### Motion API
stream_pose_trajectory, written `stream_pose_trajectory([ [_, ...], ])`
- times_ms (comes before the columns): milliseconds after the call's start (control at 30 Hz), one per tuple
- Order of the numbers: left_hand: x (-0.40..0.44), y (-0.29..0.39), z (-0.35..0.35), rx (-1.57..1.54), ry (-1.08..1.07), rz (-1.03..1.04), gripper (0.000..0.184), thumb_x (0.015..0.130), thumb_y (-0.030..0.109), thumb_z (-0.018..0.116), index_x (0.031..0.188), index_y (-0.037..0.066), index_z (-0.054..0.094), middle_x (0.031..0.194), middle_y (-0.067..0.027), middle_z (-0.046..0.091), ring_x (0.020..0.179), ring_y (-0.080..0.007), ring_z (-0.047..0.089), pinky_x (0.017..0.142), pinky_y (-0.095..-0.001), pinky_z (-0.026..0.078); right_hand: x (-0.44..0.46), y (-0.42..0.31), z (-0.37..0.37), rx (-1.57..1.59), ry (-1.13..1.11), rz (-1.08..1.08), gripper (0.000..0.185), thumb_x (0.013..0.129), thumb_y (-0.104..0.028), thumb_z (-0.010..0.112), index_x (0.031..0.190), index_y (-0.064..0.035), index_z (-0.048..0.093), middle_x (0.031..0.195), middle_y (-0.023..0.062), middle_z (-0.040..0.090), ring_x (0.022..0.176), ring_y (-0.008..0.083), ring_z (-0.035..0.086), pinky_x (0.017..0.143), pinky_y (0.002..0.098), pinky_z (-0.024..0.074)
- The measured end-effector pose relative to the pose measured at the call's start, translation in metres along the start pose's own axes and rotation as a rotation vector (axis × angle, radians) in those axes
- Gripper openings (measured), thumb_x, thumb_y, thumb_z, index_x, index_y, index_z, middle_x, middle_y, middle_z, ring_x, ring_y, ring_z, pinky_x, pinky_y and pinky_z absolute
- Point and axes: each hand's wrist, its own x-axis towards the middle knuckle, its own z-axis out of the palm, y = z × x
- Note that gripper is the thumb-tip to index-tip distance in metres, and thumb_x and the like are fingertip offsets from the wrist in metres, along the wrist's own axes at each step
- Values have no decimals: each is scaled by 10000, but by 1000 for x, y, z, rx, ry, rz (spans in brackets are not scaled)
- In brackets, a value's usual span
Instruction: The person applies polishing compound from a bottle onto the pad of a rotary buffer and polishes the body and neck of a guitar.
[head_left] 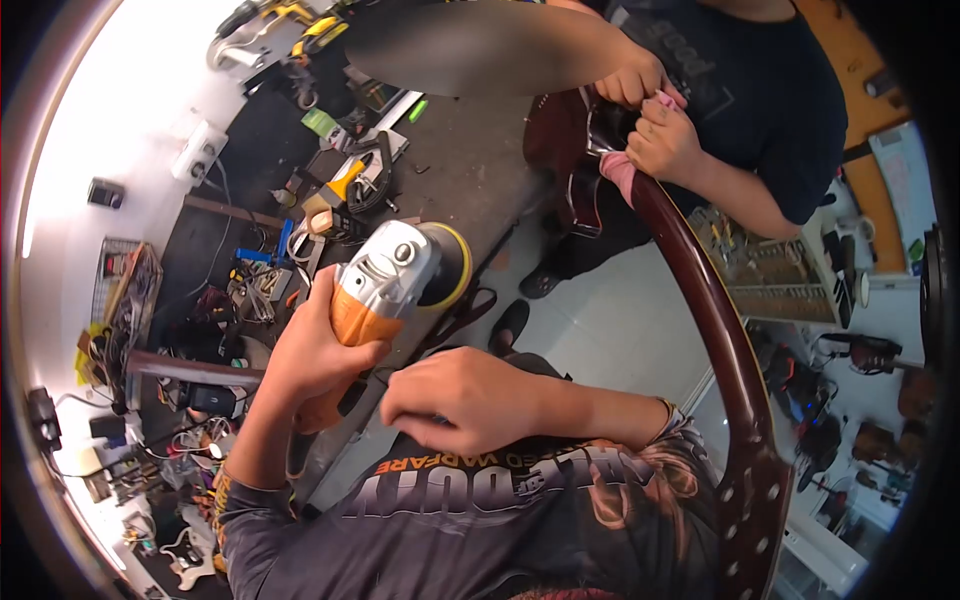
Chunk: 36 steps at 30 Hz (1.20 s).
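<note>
An orange and silver power tool (372,285) is gripped by my left hand (325,345), its round yellow-edged pad facing right. My right hand (465,398) is beside it, in front of my shirt, fingers loosely curled with nothing visible in them. A dark red guitar (700,290) runs from the upper middle to the lower right, its headstock (750,520) close to my right sleeve. At its body end, a co-worker's hands (662,140) hold a pink cloth (620,175) against it. Neither of my hands touches the guitar.
A dark workbench (460,160) extends beyond the tool. Tools, cables and a green bottle (325,128) crowd its left side. The co-worker in a dark shirt (760,90) stands at the upper right. A pegboard rack (770,270) and hanging guitars (880,450) are at the right.
</note>
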Motion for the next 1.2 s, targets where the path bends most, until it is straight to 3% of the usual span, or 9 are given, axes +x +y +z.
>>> stream_pose_trajectory([
  [133,-27,-56,-6,-380,169,114,982,714,301,928,1535,5,477,1340,-183,722,1263,-287,700,1098,-421,533,9,46,69,-88,-261,518,564,1071,-426,704,1434,1,643,1335,251,729,1265,423,703,1078,470,552],
  [167,-29,-72,-6,-493,167,178,1034,723,278,941,1594,1,457,1436,-141,676,1326,-234,644,1146,-396,499,15,47,86,-16,-223,539,764,1059,-423,748,1636,-11,462,1552,257,618,1443,392,621,1207,474,486],
  [300,-53,-118,-10,-900,105,349,1042,766,331,944,1630,2,464,1490,-125,631,1362,-220,614,1166,-385,483,49,63,194,675,18,344,1013,1046,-345,816,1736,10,166,1704,191,421,1603,313,413,1313,482,367],
  [467,-78,-179,-3,-1276,-141,305,921,886,484,782,1597,-19,482,1290,-257,718,1031,-375,791,850,-461,675,56,43,272,855,131,458,959,1041,-264,815,1727,9,203,1689,162,432,1573,272,441,1298,446,383],
  [700,-102,-223,10,-1546,-389,534,904,923,629,664,1513,-47,560,1182,-333,720,878,-415,797,757,-480,688,58,20,320,855,56,478,903,1040,-216,803,1729,-12,258,1688,119,438,1563,241,443,1293,427,378],
  [833,-103,-235,26,-1718,-473,600,969,926,741,618,1522,-22,563,1187,-327,699,848,-402,790,736,-468,690,53,24,348,818,-43,669,840,1045,-229,816,1701,-20,335,1624,99,521,1493,223,525,1245,413,444],
  [967,-112,-247,32,-1869,-577,596,978,914,740,646,1536,-10,563,1185,-339,705,894,-441,791,767,-490,687,56,35,370,769,3,546,716,1074,-274,798,1620,-4,421,1429,86,674,1304,206,660,1142,401,535],
  [1067,-121,-264,30,-1963,-638,489,981,932,782,584,1523,-1,581,1215,-342,707,938,-461,784,809,-527,674,60,40,380,567,-66,553,730,1090,-298,776,1637,2,396,1543,140,604,1402,245,598,1225,425,465],
  [1200,-142,-287,40,-1767,-355,381,1047,930,823,495,1465,-73,587,1130,-271,716,917,-394,761,864,-554,616,52,24,359,696,-139,542,970,1060,-389,800,1731,-21,204,1708,169,413,1557,266,464,1300,432,388],
])
